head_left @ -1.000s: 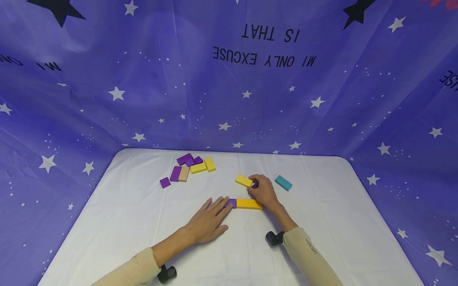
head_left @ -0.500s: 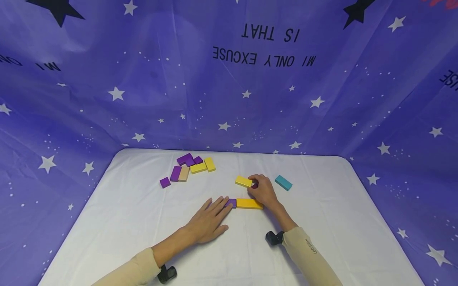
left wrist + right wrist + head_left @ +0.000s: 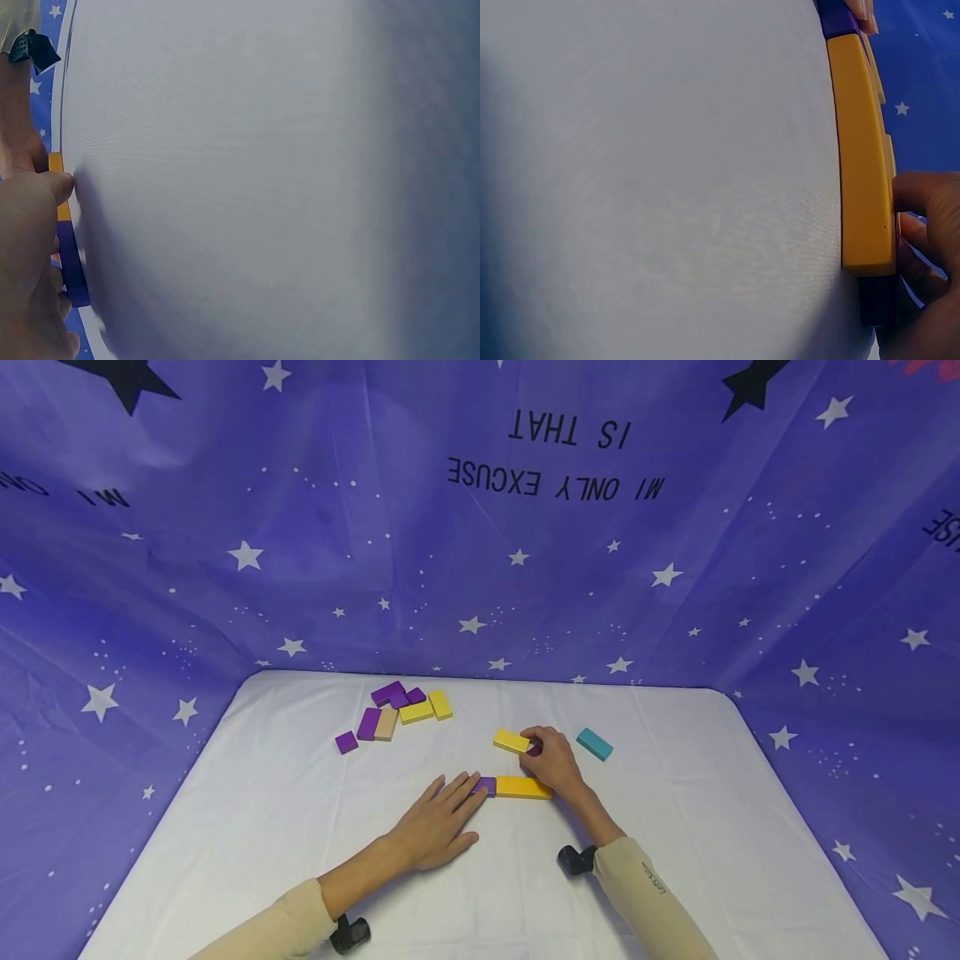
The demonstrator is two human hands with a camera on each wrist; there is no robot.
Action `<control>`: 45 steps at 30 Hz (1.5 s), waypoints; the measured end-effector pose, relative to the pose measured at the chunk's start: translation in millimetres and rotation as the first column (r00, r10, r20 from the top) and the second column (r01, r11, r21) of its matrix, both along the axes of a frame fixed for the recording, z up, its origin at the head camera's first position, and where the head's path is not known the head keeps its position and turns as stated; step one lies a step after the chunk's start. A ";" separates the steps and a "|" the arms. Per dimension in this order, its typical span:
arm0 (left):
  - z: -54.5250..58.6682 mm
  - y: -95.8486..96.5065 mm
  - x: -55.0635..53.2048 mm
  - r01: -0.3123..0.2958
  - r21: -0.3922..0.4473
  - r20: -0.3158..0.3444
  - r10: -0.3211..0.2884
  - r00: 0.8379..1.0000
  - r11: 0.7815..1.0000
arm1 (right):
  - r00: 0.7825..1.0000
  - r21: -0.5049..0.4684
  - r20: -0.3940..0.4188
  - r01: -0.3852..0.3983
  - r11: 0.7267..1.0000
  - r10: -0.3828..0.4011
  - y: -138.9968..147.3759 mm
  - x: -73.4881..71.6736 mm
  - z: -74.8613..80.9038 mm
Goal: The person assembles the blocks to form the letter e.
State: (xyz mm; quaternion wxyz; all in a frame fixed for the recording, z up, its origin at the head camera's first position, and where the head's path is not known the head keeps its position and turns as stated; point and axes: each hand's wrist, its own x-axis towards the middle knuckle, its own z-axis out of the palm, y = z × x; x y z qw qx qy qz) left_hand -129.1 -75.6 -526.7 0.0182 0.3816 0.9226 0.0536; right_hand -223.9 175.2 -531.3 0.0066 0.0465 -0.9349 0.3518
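Note:
In the head view my left hand point(image 3: 438, 822) lies with its fingers spread over a purple block point(image 3: 486, 786), covering part of it. That block sits end to end with a long orange-yellow block point(image 3: 523, 787). Just beyond the long block, my right hand point(image 3: 553, 762) pinches a purple block point(image 3: 535, 749), mostly hidden by the fingers. A lighter yellow block point(image 3: 512, 741) is right beside those fingertips. From the right wrist, the orange-yellow block point(image 3: 861, 157) shows large, with a dark block point(image 3: 877, 300) past its near end, next to the right hand point(image 3: 930, 255).
A teal block point(image 3: 595, 743) lies to the right of the right hand. At the back left are several purple blocks point(image 3: 387, 694), a beige block point(image 3: 386, 725) and two yellow blocks point(image 3: 416, 712). A small purple block point(image 3: 346, 742) lies farther left on the white-covered table point(image 3: 247, 827).

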 end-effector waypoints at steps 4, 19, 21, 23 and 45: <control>0.3 0.3 0.2 -0.003 -0.001 0.006 0.003 1.000 1.000 | 1.000 -0.007 0.005 -0.004 1.000 0.004 2.1 0.3 -0.8; 0.4 0.6 -0.1 -0.008 -0.004 0.015 0.008 1.000 1.000 | 0.999 -0.185 -0.050 -0.009 0.983 0.000 43.4 10.1 19.2; 0.0 0.8 0.0 -0.008 -0.004 0.021 0.008 1.000 1.000 | 0.998 -0.201 -0.070 -0.011 0.979 -0.004 53.1 11.8 19.9; -0.7 0.9 0.1 -0.008 -0.001 0.021 0.008 1.000 1.000 | 0.996 -0.208 -0.092 -0.004 0.978 -0.016 63.1 14.0 20.0; -2.1 -0.4 0.5 -0.010 0.001 0.012 0.010 1.000 1.000 | 0.984 -0.141 0.019 0.179 0.974 -0.178 130.5 19.3 -1.9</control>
